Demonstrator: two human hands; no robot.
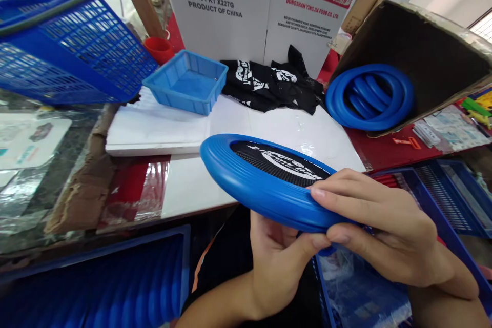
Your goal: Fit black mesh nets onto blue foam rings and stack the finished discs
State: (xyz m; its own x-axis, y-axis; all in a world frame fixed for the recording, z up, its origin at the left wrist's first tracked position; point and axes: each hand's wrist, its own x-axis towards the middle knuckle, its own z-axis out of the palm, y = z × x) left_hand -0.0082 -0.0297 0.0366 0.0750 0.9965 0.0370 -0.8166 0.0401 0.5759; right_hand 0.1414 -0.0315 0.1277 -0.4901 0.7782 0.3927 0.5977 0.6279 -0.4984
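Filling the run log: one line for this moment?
left hand: under disc | right hand: pinching rim | disc: held above table

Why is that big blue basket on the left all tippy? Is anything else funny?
The big blue basket sits tilted, one end raised. The cardboard box lies on its side with blue rings spilling from its mouth. The disc in both hands looks fine.

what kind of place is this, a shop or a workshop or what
Probably a small packing or assembly workbench. Both hands, left hand and right hand, hold a blue flying disc; a carton of blue rings, a printed shipping carton and blue baskets stand around.
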